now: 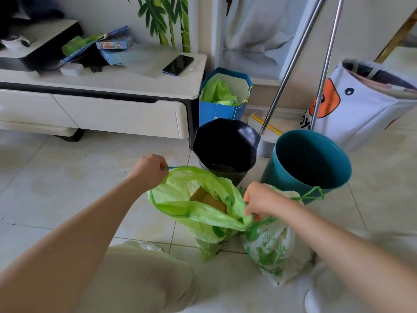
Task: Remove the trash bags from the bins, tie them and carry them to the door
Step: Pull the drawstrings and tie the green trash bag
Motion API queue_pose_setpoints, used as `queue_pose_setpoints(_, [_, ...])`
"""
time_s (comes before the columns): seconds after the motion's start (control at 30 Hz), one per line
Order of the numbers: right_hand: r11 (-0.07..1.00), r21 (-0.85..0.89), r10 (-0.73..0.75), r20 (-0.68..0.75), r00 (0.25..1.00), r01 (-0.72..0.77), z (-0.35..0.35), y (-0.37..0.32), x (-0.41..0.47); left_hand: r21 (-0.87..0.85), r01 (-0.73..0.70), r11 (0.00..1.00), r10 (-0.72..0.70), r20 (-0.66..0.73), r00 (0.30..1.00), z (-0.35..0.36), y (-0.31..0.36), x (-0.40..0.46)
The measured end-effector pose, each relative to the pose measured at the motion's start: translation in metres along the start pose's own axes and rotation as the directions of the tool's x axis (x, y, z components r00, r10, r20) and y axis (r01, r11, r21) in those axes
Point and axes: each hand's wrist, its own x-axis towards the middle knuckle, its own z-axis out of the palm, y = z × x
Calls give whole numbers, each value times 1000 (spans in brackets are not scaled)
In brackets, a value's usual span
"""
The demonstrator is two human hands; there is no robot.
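Note:
A light green trash bag (198,208) stands open on the tiled floor, with a brown cardboard piece inside. My left hand (149,170) pinches its green drawstring at the far left of the rim. My right hand (259,201) grips the rim's right side. Beside it lies a white bag with green leaf print (270,247), its green drawstring loop (313,193) sticking out by the teal bin. A black bin (225,145) and a teal bin (311,159) stand behind the bags, with no liners in them.
A blue paper bag (223,109) holding green plastic stands against the white TV cabinet (117,91). Two metal poles (293,64) lean by the wall. A white fabric hamper (361,102) stands at right. My knees fill the bottom of the view.

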Motion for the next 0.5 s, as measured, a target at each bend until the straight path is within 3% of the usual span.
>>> queue_pose_setpoints(0.03, [982, -189, -27, -96, 995, 9, -4, -2, -8, 15, 12, 1000, -12, 7, 1000, -1, 1, 0])
queue_pose_setpoints(0.1, [913, -407, -111, -229, 967, 8, -12, -5, -27, 37, 28, 999, -29, 33, 999, -4, 5, 0])
queue_pose_setpoints(0.23, [827, -559, -142, -305, 942, -56, -32, -1, -52, 131, 4, 991, -29, 194, 981, -15, 16, -7])
queue_pose_setpoints(0.37, [816, -566, -118, -362, 925, -117, -45, 7, -66, 120, -26, 992, -13, 313, 950, -30, 36, -17])
queue_pose_setpoints(0.43, [849, -517, -131, -408, 904, -110, -49, 13, -69, 67, -52, 996, 32, 269, 963, -36, 49, -21])
queue_pose_setpoints(0.5, [940, -342, -136, -415, 900, -16, -56, 18, -69, 22, -88, 996, 82, 213, 974, -39, 61, -26])
